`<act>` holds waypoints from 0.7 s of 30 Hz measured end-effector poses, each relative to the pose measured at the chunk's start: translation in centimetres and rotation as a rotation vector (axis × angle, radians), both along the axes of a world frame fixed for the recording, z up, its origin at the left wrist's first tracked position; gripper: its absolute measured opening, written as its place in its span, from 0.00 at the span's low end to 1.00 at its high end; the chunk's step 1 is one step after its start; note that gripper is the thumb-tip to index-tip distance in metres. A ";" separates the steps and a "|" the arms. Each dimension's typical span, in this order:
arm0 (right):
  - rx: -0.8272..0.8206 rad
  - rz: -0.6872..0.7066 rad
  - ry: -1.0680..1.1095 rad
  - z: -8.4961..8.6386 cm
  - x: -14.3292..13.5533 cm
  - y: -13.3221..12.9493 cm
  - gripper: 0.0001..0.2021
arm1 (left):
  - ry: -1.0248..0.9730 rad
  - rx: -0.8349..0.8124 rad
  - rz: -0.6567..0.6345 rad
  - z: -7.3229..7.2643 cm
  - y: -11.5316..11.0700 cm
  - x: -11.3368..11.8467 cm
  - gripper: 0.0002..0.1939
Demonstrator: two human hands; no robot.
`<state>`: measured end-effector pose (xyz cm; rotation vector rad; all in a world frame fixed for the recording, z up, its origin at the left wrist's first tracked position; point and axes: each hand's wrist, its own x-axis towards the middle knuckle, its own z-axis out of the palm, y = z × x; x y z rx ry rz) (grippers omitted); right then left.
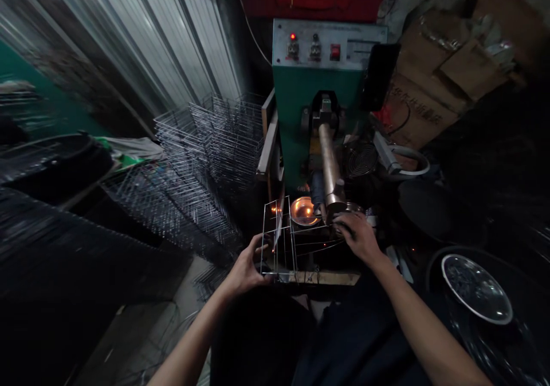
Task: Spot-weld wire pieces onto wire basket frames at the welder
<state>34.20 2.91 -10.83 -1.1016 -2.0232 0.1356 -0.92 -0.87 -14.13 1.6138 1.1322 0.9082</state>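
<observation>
A thin metal wire frame (291,240) stands in front of a spot welding machine (318,82). My left hand (247,266) is closed around the frame's left end, thumb low and fingers behind the wires. Under the round metal welding arm (330,162), my right hand (356,232) has its fingers pinched together close to the tip. What those fingers hold is hidden in shadow. A shiny metal bowl (305,211) with an orange glow sits behind the frame, and small sparks show near the wires.
Stacked wire racks (201,145) lean at the left. A wooden strip (326,278) runs below the frame. To the right lies a round dish (476,288) of small parts, with cardboard boxes (423,105) behind. A dark phone-like slab (380,77) hangs at the machine's right side.
</observation>
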 end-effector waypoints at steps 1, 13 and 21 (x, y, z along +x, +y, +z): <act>-0.019 0.004 0.005 0.2 -0.2 0.3 0.09 | -0.010 -0.005 -0.012 0.0 0.5 -0.1 0.43; -0.393 -1.102 0.001 -6.5 25.7 -10.5 0.14 | -0.016 -0.136 -0.135 0.8 1.3 -0.2 0.51; -0.833 -1.410 0.066 -15.7 37.1 -12.9 0.18 | 0.000 -0.206 -0.096 1.5 -1.5 1.0 0.41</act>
